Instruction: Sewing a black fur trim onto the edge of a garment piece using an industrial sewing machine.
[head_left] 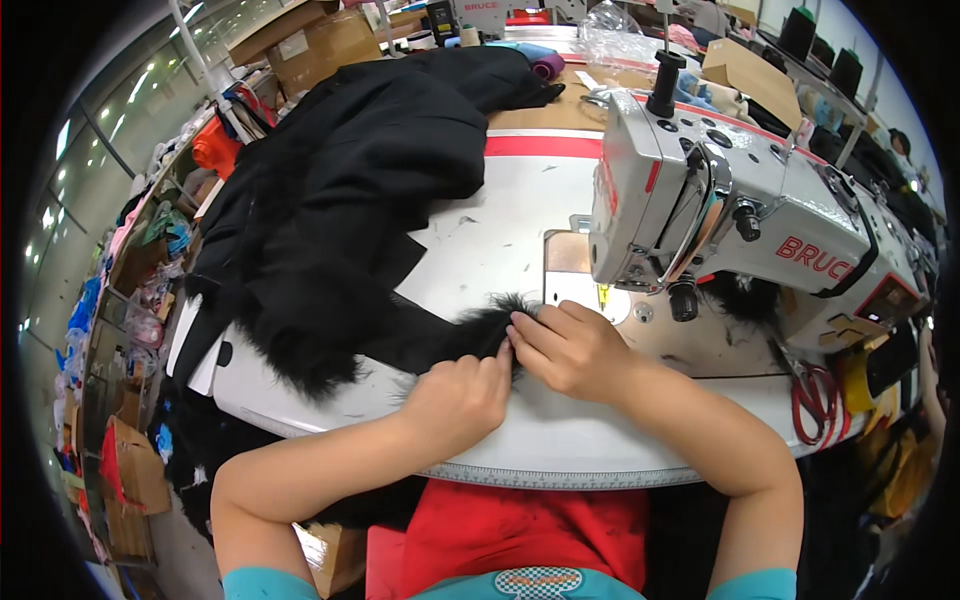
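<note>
Black fabric (340, 150) lies heaped over the left half of the white sewing table (480, 260), with fluffy black trim along its near edges. My left hand (460, 395) pinches the narrow end of the fabric and its feathery trim (510, 305). Touching it at the fingertips, my right hand (565, 350) grips the same trimmed end from the right, just in front of the needle plate (570, 255). The silver and white sewing machine (745, 215) stands beyond my right hand. My fingers hide part of the trim.
Red-handled scissors (815, 400) lie at the table's right, near a tuft of black fluff (740, 298). A cardboard box (315, 55) and plastic wrap (610, 40) are behind. Cluttered shelves (140, 330) line the left. Other people (900, 145) are partly visible at the right.
</note>
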